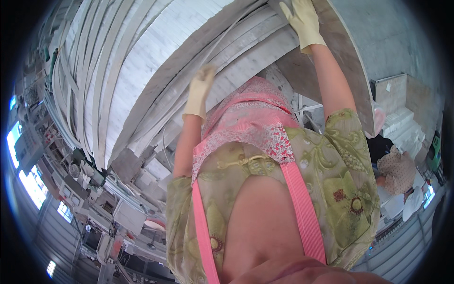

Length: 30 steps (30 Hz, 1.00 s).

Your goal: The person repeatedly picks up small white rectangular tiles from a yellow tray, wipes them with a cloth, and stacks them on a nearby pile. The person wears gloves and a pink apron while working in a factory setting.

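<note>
My left hand (200, 90), in a cream rubber glove and somewhat blurred, is closed at the front edge of a stack of pale boards. A thin pale strip (226, 38) slants up and right from its curled fingers. My right hand (305, 23), gloved alike, reaches to the far right end of the stack. Its thumb stands apart from the fingers, whose tips are cut off by the upper frame edge. Long whitish boards (165, 40) lie in front of me, with more narrow strips (101, 80) bending along their left side.
An upright panel (347, 61) stands right of my right forearm. Beyond it are a box-like stand (392, 92) and stacked pale pieces (402, 125). Another person (396, 168) is at the far right. Machines and clutter (75, 194) fill the left side.
</note>
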Each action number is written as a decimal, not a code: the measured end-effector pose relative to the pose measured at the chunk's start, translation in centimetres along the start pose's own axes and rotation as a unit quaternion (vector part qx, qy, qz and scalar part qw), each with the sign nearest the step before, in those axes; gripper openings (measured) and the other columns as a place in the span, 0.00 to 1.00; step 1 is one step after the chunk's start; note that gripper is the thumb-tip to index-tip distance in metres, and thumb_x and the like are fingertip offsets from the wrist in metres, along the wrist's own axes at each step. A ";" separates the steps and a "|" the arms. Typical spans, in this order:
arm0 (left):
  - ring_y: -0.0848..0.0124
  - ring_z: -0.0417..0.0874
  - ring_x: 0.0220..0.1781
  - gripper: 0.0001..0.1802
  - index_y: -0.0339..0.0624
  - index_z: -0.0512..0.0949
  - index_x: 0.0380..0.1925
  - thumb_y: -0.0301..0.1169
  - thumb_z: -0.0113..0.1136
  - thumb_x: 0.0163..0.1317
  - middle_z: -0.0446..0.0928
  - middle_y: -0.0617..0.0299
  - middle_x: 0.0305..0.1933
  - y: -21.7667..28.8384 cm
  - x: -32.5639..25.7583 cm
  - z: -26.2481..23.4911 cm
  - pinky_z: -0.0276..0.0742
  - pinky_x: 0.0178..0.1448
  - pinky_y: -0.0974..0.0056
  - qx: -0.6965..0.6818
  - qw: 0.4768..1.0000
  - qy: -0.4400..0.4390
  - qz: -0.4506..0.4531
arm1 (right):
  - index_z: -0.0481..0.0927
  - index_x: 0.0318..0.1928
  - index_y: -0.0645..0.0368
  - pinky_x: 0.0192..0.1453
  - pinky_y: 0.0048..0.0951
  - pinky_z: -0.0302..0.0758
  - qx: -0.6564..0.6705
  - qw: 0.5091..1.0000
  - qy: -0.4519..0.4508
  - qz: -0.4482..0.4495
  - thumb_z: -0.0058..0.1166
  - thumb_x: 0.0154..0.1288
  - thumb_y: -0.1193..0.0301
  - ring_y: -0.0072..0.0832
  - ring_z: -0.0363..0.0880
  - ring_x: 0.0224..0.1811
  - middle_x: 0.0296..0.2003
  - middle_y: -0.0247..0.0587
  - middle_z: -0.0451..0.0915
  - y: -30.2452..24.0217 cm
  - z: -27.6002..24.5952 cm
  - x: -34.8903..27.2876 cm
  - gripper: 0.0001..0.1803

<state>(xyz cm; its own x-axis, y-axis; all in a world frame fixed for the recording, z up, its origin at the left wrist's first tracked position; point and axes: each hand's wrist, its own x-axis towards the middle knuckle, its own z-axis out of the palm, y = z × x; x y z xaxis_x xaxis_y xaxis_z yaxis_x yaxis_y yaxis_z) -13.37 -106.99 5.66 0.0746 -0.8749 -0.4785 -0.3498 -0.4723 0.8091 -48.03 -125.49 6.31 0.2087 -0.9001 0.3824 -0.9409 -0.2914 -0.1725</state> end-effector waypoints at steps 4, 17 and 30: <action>0.66 0.81 0.61 0.20 0.36 0.84 0.54 0.39 0.60 0.69 0.84 0.57 0.55 1.1 0.5 -4.5 0.71 0.66 0.64 -0.102 0.982 0.145 -0.072 | 0.63 0.74 0.60 0.79 0.47 0.59 -0.027 0.999 -0.028 0.006 0.52 0.71 0.63 0.53 0.65 0.73 0.71 0.59 0.66 -0.2 0.1 -0.2 0.34; 0.66 0.80 0.63 0.22 0.38 0.84 0.54 0.41 0.55 0.70 0.84 0.57 0.57 0.9 0.5 -6.4 0.69 0.68 0.64 0.018 0.998 0.067 -0.013 | 0.58 0.77 0.55 0.81 0.44 0.57 -0.037 0.994 -0.099 -0.021 0.50 0.70 0.66 0.53 0.62 0.76 0.75 0.57 0.61 2.9 0.1 0.1 0.37; 0.62 0.81 0.60 0.23 0.40 0.84 0.55 0.42 0.60 0.65 0.85 0.56 0.56 -19.8 -8.7 -23.3 0.73 0.65 0.62 0.014 0.941 0.304 -0.149 | 0.78 0.65 0.57 0.70 0.37 0.70 0.247 0.932 -0.263 -0.038 0.55 0.73 0.59 0.42 0.76 0.68 0.62 0.49 0.80 -11.7 1.6 -3.9 0.25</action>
<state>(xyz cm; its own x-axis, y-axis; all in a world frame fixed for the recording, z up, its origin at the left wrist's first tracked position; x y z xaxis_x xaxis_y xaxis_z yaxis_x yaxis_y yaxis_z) 14.64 -92.47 1.73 0.6909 -0.6077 -0.3917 -0.2526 -0.7105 0.6568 -37.43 -119.04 5.40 0.4942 -0.8669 -0.0655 -0.7076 -0.3573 -0.6096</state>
